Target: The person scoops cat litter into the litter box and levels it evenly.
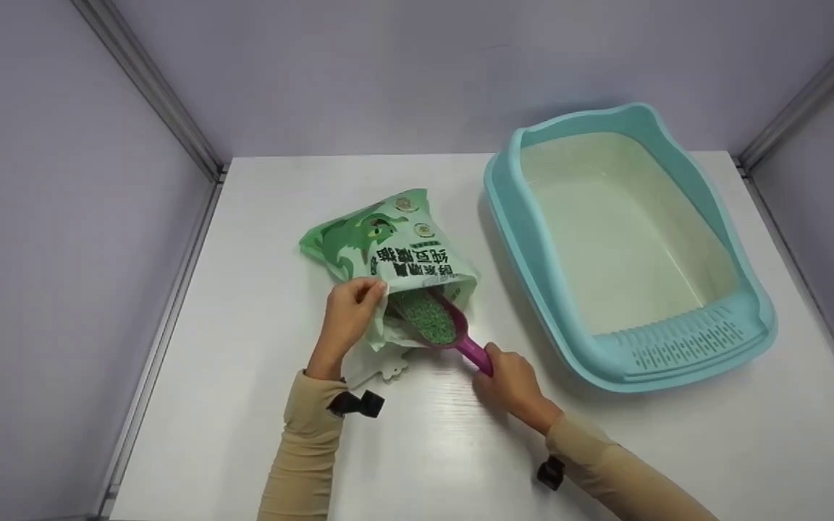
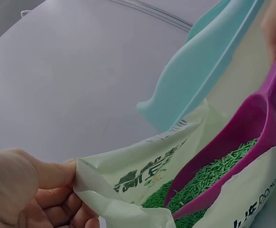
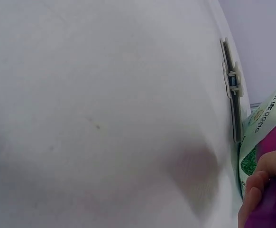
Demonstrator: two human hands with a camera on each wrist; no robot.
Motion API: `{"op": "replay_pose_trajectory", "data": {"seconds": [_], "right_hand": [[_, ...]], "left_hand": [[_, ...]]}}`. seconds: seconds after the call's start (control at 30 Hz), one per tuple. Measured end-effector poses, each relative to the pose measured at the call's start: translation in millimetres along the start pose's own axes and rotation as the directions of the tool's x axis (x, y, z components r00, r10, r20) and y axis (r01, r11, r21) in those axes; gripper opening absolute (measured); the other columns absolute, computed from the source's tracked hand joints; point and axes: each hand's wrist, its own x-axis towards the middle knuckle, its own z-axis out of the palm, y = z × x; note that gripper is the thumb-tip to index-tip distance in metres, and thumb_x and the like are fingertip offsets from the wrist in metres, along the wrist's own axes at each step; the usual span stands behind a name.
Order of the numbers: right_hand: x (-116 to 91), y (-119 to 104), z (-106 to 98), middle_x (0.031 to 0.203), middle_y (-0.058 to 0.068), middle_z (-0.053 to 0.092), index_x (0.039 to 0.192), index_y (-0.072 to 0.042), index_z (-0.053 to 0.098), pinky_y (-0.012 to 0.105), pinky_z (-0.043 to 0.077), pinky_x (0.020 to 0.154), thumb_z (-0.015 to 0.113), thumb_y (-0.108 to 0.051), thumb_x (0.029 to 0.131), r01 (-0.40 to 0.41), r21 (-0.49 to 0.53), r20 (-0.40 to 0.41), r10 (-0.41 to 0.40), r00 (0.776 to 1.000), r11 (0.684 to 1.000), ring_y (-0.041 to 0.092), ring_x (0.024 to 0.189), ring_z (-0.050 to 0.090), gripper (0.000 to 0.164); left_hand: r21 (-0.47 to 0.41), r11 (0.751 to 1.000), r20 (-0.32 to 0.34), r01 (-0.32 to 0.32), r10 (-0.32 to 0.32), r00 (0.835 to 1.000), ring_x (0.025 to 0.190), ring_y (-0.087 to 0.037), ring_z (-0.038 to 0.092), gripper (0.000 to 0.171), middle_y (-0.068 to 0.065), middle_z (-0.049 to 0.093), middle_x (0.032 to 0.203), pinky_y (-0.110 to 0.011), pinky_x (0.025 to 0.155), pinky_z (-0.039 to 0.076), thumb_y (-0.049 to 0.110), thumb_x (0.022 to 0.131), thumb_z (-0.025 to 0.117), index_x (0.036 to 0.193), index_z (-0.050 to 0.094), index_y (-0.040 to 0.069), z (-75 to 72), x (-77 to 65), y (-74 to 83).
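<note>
A green and white bag of cat litter [image 1: 406, 235] lies on the table with its mouth toward me. My left hand [image 1: 348, 315] pinches the left edge of the bag's mouth between thumb and fingers, holding it apart. My right hand [image 1: 515, 383] grips the handle of a purple scoop [image 1: 471, 351], whose bowl reaches into the opening. Green litter pellets [image 2: 204, 183] lie in the bowl, and more pellets show in the bag around its tip. The far part of the scoop is hidden inside the bag.
To the right stands a large light-blue litter box [image 1: 533, 239] with a pale inside and a slotted front ledge. A white sealing clip [image 3: 233, 90] with a spring lies on the white table [image 1: 258, 239] near the bag's mouth. Grey walls enclose the back and sides.
</note>
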Motion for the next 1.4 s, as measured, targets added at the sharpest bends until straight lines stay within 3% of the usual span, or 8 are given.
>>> {"op": "replay_pose_trajectory", "data": {"seconds": [0.13,0.4,0.83,1.03,1.4], "right_hand": [[-11,6,-9,0.058,0.001,0.044,0.074,-0.008,0.048,0.027,0.031,0.052,0.068,-0.003,0.074,0.047,0.020,-0.026,-0.047,0.999,0.999,0.013,0.056,0.038,0.021],[-26,15,-31,0.058,0.001,0.047,0.077,-0.007,0.054,0.021,0.034,0.053,0.067,0.001,0.074,0.086,0.073,0.027,-0.088,0.996,0.994,0.010,0.057,0.041,0.016],[-32,13,-59,0.057,0.001,0.048,0.078,-0.008,0.056,0.017,0.034,0.050,0.069,0.000,0.073,0.194,0.081,-0.047,-0.191,0.980,0.978,0.004,0.054,0.038,0.016],[-31,6,-76,0.056,-0.002,0.041,0.074,-0.007,0.054,0.017,0.030,0.048,0.065,0.002,0.071,0.167,0.060,-0.029,-0.166,0.986,0.984,0.004,0.052,0.034,0.014],[-31,-2,-96,0.061,0.002,0.051,0.081,-0.005,0.060,0.017,0.035,0.050,0.067,-0.002,0.078,0.108,0.047,0.072,-0.111,0.991,0.993,0.007,0.055,0.041,0.009]], "left_hand": [[-0.003,1.000,0.004,-0.002,0.002,1.000,0.069,-0.009,0.049,0.022,-0.021,0.068,0.087,-0.025,0.068,0.043,0.013,0.095,0.060,0.099,0.071,-0.005,0.6,0.3,-0.3],[-0.002,1.000,-0.008,0.018,-0.018,1.000,0.069,-0.008,0.049,0.022,-0.020,0.067,0.085,-0.023,0.067,0.042,0.013,0.095,0.060,0.097,0.071,-0.005,1.2,0.8,-0.4],[-0.010,0.999,-0.007,0.042,-0.042,0.999,0.070,-0.008,0.049,0.023,-0.020,0.067,0.087,-0.022,0.067,0.043,0.014,0.095,0.060,0.098,0.071,-0.006,1.1,1.0,-1.3],[-0.017,0.999,-0.004,0.029,-0.029,1.000,0.071,-0.007,0.050,0.023,-0.021,0.068,0.088,-0.021,0.068,0.043,0.014,0.095,0.060,0.099,0.071,-0.006,0.0,0.8,-0.6],[-0.001,1.000,-0.015,0.027,-0.027,1.000,0.072,-0.007,0.051,0.021,-0.021,0.069,0.088,-0.022,0.070,0.044,0.013,0.094,0.061,0.098,0.071,-0.006,0.7,1.1,-0.6]]}}
